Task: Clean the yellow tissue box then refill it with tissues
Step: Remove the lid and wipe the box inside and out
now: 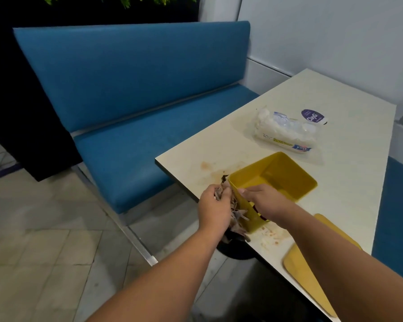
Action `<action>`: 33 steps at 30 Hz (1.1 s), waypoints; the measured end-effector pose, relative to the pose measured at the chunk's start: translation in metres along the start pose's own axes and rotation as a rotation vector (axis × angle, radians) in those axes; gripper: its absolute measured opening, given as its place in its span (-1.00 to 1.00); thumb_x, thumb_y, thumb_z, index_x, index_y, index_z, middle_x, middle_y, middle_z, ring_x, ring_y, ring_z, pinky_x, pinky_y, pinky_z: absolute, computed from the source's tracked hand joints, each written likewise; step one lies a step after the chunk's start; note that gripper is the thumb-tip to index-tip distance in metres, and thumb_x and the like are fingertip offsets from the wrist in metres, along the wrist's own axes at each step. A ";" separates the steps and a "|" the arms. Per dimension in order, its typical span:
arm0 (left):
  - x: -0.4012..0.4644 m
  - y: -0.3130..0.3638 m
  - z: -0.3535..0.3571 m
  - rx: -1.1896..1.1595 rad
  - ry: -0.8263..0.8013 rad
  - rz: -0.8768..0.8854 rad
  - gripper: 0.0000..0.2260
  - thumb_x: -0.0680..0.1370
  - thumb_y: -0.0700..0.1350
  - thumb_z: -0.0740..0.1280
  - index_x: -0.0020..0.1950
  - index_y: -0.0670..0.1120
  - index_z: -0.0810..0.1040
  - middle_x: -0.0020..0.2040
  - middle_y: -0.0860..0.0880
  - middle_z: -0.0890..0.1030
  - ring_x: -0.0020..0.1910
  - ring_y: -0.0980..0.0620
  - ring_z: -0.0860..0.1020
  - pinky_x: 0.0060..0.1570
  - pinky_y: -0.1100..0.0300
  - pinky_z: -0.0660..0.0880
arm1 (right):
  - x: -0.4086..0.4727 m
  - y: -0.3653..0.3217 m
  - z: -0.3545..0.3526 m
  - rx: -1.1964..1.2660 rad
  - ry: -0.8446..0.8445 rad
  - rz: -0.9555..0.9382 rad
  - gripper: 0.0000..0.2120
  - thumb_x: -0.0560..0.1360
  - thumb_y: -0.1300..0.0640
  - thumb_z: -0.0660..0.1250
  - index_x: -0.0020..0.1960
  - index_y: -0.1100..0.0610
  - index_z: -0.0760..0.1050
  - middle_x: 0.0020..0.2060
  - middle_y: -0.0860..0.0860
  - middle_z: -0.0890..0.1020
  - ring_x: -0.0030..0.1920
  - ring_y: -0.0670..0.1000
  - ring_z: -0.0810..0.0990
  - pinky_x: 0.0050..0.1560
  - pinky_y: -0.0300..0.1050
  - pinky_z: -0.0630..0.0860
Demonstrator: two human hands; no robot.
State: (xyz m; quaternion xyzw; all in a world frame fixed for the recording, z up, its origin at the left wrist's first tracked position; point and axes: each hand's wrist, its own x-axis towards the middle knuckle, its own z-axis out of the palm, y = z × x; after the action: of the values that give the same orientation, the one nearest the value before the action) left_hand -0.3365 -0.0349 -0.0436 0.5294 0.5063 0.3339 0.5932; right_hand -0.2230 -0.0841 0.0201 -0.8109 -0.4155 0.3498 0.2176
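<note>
Nearest me, the yellow lid lies on the table's near edge, set aside. At the left edge my right hand grips the rim of the yellow tissue box, steadying it, while my left hand clutches a dirty rag against its outer wall to wipe it. Mid-table, the tissue pack waits for refilling.

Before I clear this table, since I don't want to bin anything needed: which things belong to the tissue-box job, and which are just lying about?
For the job: yellow tissue box, its yellow lid, rag, tissue pack.
Lying about: purple-labelled wrapper, blue bench.
</note>
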 end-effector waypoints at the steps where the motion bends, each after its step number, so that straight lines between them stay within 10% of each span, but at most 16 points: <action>1: 0.002 -0.003 0.000 0.032 0.005 -0.015 -0.84 0.60 -0.02 0.30 -0.17 0.00 0.51 -0.19 -0.01 0.60 -0.15 -0.02 0.56 -0.23 0.13 0.45 | -0.001 0.000 0.000 0.003 0.009 0.007 -0.60 0.62 -0.08 0.20 0.09 0.23 0.61 0.06 0.20 0.65 0.05 0.20 0.58 0.10 0.08 0.48; 25: 0.021 0.001 -0.008 0.539 -0.096 -0.105 -0.68 0.60 -0.12 0.24 -0.36 -0.11 0.41 -0.36 -0.04 0.45 -0.39 0.03 0.38 -0.46 0.20 0.24 | -0.002 0.000 0.000 0.037 -0.020 0.046 -0.45 0.60 -0.15 0.20 0.23 0.36 0.45 0.28 0.40 0.37 0.30 0.41 0.34 0.32 0.37 0.28; 33: 0.004 0.011 -0.011 0.241 -0.016 0.054 -0.78 0.61 -0.07 0.27 -0.20 -0.07 0.56 -0.29 0.04 0.56 -0.32 0.15 0.45 -0.38 0.23 0.35 | -0.005 -0.005 -0.003 0.030 -0.049 0.051 -0.59 0.66 0.01 0.14 0.24 0.30 0.55 0.36 0.16 0.48 0.34 0.11 0.44 0.13 -0.21 0.33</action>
State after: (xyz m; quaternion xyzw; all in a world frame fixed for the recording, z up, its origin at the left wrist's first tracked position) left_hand -0.3438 -0.0254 -0.0329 0.6130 0.5236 0.2821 0.5201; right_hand -0.2251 -0.0850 0.0276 -0.8090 -0.3947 0.3814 0.2104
